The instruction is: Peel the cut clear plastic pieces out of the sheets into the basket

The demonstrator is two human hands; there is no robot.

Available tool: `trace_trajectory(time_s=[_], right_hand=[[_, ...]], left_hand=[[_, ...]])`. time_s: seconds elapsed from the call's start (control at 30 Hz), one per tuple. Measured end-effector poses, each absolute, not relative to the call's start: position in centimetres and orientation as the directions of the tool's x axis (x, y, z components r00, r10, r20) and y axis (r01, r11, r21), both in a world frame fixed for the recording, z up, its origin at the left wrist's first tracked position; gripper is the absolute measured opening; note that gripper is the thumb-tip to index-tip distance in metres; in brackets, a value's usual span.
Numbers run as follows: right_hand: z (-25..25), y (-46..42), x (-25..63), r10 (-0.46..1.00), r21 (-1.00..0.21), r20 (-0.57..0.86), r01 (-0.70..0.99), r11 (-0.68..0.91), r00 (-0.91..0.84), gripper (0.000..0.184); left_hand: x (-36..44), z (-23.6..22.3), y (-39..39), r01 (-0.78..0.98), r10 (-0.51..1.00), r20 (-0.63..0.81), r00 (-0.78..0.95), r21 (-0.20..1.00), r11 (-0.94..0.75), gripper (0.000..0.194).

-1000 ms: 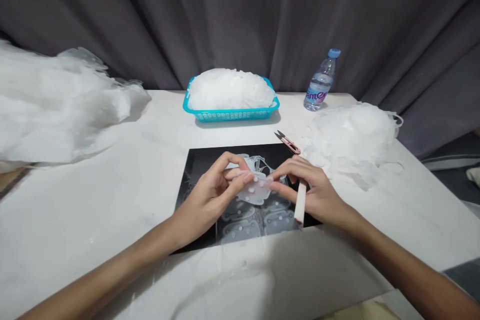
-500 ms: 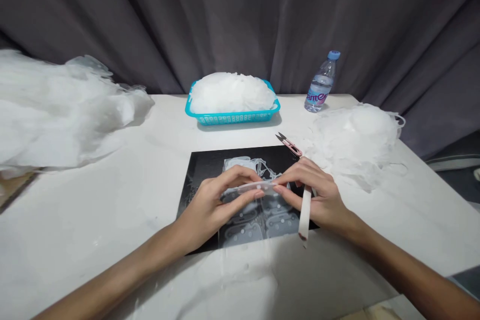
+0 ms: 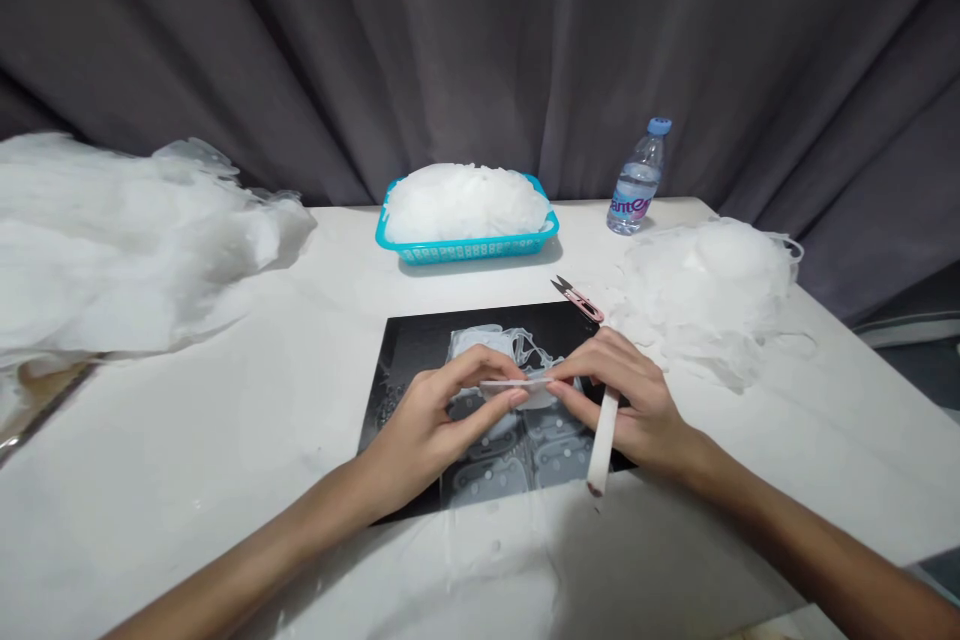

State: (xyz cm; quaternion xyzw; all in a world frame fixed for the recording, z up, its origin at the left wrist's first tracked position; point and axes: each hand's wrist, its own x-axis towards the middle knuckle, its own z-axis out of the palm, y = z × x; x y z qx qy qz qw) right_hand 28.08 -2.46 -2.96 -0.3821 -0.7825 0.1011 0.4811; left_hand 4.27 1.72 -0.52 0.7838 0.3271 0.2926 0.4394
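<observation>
Above a black mat, a small translucent soft-plastic piece is pinched between both my hands. My left hand grips its left end with thumb and fingertips. On the other end, the thumb and fingers of my right hand are closed. A white flat stick-like tool with a dark reddish end is also tucked in my right hand, pointing down toward me; its other end is hidden. Under my hands lies a clear sheet of moulded rounded shapes with small dots, partly covered, with loose trimmed strands behind.
Pink-handled thread snips lie at the mat's back right. Behind stands a blue basket heaped with whitish translucent pieces. A water bottle is at the back right, near a pile of translucent scraps. A larger translucent heap covers the left.
The view has shifted, so the scene sits slightly lower. The held piece has tilted a little between my fingers, and the white tool's lower end has swung slightly left. Both hands keep their pinch.
</observation>
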Motion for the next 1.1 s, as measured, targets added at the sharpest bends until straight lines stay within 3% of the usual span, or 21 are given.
trace_trajectory(time_s=[0.37, 0.47, 0.57, 0.7, 1.1], right_hand=[[-4.8, -2.0, 27.5, 0.666, -0.44, 0.695, 0.572, 0.692, -0.271, 0.009], [-5.2, -1.8, 27.2, 0.627, -0.367, 0.708, 0.589, 0.72, -0.325, 0.016], [-5.5, -1.8, 26.7, 0.626, -0.384, 0.712, 0.569, 0.727, -0.319, 0.026], [-5.5, -2.1, 26.3, 0.599, -0.429, 0.776, 0.531, 0.731, -0.198, 0.017], [-4.4, -3.0, 26.4, 0.461, -0.33, 0.874, 0.51, 0.795, -0.154, 0.017]], left_hand=[[3.7, -0.8, 2.1, 0.349, 0.778, 0.042, 0.627, 0.878, -0.329, 0.016], [3.5, -1.0, 2.4, 0.338, 0.785, 0.061, 0.617, 0.88, -0.334, 0.015], [3.4, -1.2, 2.6, 0.302, 0.787, 0.082, 0.612, 0.895, -0.329, 0.013], [3.5, -0.8, 2.2, 0.277, 0.774, 0.139, 0.617, 0.883, -0.38, 0.011], [3.7, 0.6, 0.4, 0.214, 0.718, 0.261, 0.645, 0.84, -0.498, 0.018]])
